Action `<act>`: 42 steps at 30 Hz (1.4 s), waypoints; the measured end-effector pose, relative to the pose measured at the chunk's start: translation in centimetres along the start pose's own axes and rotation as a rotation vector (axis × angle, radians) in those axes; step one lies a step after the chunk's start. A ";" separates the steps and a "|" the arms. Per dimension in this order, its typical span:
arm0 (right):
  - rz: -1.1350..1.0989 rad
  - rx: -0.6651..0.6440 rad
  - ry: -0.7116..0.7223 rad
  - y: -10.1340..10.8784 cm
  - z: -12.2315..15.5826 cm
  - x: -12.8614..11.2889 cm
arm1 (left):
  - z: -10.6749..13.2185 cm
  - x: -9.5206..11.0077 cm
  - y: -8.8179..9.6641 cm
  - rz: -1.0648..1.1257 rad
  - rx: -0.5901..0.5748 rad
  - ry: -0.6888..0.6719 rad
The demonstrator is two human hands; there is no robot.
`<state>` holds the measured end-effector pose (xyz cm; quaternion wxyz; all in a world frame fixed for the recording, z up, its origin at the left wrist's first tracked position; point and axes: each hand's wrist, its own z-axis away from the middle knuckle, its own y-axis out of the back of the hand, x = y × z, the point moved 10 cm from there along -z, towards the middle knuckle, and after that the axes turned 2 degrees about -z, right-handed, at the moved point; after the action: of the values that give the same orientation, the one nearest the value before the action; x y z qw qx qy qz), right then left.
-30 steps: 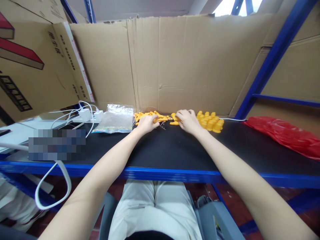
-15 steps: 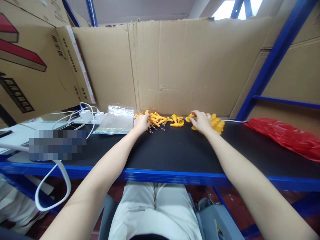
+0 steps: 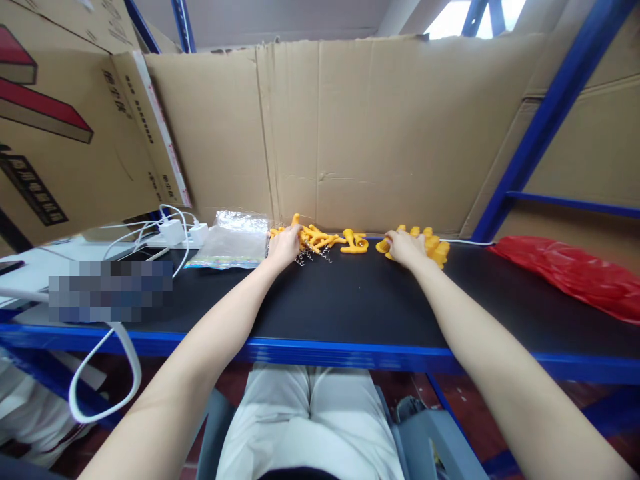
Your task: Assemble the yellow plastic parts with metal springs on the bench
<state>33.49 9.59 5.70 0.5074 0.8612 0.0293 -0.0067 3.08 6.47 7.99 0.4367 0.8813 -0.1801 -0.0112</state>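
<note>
My left hand [image 3: 285, 245] rests on a heap of loose orange plastic pieces [image 3: 320, 237] at the back of the black worktop [image 3: 350, 300], fingers curled over one piece. Small metal springs [image 3: 313, 253] lie just in front of that heap. My right hand [image 3: 406, 248] lies on a pile of yellow-orange assembled clips [image 3: 434, 244] further right, fingers closed around one clip. A single orange clip [image 3: 354, 243] lies between the two hands.
A clear plastic bag [image 3: 234, 237] lies left of the heap, beside white chargers and cables [image 3: 173, 233]. A red plastic bag [image 3: 570, 272] lies at the right. Cardboard [image 3: 370, 127] walls the back. Blue shelf posts [image 3: 545, 113] stand at the right.
My right hand moved right from the middle pieces to the yellow pile and lowered onto it. My left hand shifted slightly left on the orange heap.
</note>
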 end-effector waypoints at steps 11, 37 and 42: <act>0.036 0.013 0.031 0.9 0.1 -0.4 | -0.1 0.7 -0.9 0.027 0.000 -0.089; 0.058 -0.158 0.004 0.2 0.6 -1.2 | 1.3 1.2 -4.0 -0.140 -0.234 -0.028; 0.096 -0.132 0.011 0.6 0.7 -1.0 | 1.3 1.3 -3.3 -0.126 -0.182 -0.018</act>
<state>32.51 8.69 5.94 0.5626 0.8263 -0.0090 0.0243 5.08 6.88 4.81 0.5117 0.8475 -0.1266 -0.0630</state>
